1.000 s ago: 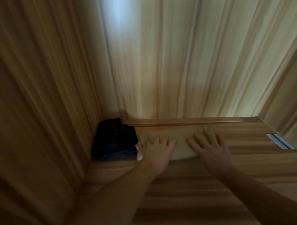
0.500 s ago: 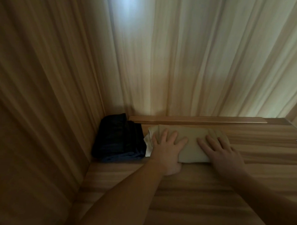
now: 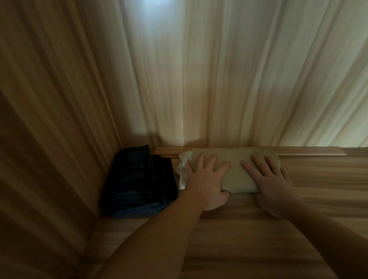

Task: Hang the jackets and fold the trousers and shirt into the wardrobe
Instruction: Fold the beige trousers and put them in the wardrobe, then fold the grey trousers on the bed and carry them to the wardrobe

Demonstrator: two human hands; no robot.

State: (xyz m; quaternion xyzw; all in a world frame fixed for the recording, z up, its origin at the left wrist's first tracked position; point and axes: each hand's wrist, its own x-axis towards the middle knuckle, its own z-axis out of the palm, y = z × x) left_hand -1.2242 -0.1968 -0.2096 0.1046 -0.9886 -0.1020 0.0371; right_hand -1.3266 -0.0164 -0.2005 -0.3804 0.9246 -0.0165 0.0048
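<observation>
Folded beige trousers (image 3: pixel 238 172) lie on the wardrobe shelf (image 3: pixel 258 246), their far edge against the back panel (image 3: pixel 222 78) and its wooden strip, just beside a dark folded garment (image 3: pixel 140 179) in the left corner. The left hand (image 3: pixel 206 182) and right hand (image 3: pixel 271 184) rest flat on top, fingers spread, thumbs at the near edge; nothing is pinched. A pale inner layer (image 3: pixel 183 170) protrudes at the bundle's left end. Probable risks: uneven pressure could splay the fold, and lifting the hands abruptly could drag the top layer loose.

Raised wooden strip (image 3: pixel 303 150) along shelf's back edge.
</observation>
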